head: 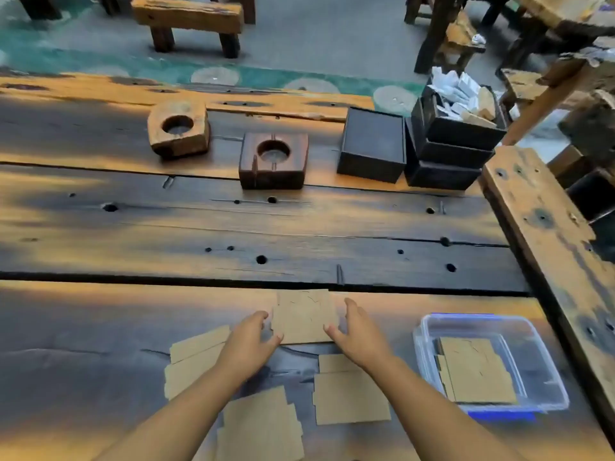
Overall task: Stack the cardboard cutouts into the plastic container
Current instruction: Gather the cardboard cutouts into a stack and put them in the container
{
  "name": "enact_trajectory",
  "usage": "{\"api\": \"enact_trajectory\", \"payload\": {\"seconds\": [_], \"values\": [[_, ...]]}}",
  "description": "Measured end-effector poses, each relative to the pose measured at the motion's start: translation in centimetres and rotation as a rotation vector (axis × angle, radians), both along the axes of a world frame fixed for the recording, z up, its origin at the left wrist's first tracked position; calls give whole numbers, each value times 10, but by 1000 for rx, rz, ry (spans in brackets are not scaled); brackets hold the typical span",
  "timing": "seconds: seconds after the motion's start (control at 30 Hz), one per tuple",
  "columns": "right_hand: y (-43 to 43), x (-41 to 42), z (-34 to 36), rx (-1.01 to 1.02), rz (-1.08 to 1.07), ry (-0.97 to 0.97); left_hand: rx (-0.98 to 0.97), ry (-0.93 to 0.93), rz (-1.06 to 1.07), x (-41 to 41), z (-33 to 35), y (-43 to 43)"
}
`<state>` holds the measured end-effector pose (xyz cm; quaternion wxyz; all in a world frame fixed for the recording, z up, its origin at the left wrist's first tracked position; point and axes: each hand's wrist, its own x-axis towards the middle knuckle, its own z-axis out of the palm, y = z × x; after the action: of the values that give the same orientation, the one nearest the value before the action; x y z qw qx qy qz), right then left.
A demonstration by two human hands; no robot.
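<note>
A brown cardboard cutout [303, 315] lies flat on the wooden table [233, 227] in front of me. My left hand [253, 337] touches its left edge and my right hand [357, 334] its right edge, fingers spread on both. Whether the cutout is lifted cannot be told. Several more cutouts lie nearer me: at left [194, 357], bottom centre [263, 424] and centre right [351, 394]. The clear plastic container [429, 331] with blue clips sits at the right, with cutouts [476, 371] stacked flat inside.
Two wooden blocks with round holes [179, 129] [273, 159] stand farther back. Black boxes [372, 144] and a stack of black boxes holding white scraps [456, 134] are at the back right. A raised wooden beam [545, 234] borders the table's right side.
</note>
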<state>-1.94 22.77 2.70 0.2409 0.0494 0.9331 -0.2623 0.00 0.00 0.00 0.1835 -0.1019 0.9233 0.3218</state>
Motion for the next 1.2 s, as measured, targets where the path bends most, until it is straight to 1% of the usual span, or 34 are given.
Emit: {"api": "enact_trajectory", "payload": {"seconds": [0.07,0.17,0.37,0.57,0.7,0.87,1.03,1.2], "values": [[1,-8,-10,-4,-66,-2,46,-38,91,-5,-7,2],[2,-21,-27,21,-120,-22,56,-126,186,-15,-15,7],[-3,-34,-56,13,-157,-80,23,-232,283,-34,-34,8],[-9,-40,-69,12,-216,-68,56,-259,366,-37,-51,13],[-12,-47,-75,-4,-262,-94,78,-298,413,-41,-57,28],[-12,-51,-81,-3,-304,-103,22,-310,417,-45,-58,34],[-10,-50,-83,-35,-313,-87,40,-266,427,-43,-56,34],[0,-40,-74,-102,-309,-70,115,-219,410,-29,-52,35]]}}
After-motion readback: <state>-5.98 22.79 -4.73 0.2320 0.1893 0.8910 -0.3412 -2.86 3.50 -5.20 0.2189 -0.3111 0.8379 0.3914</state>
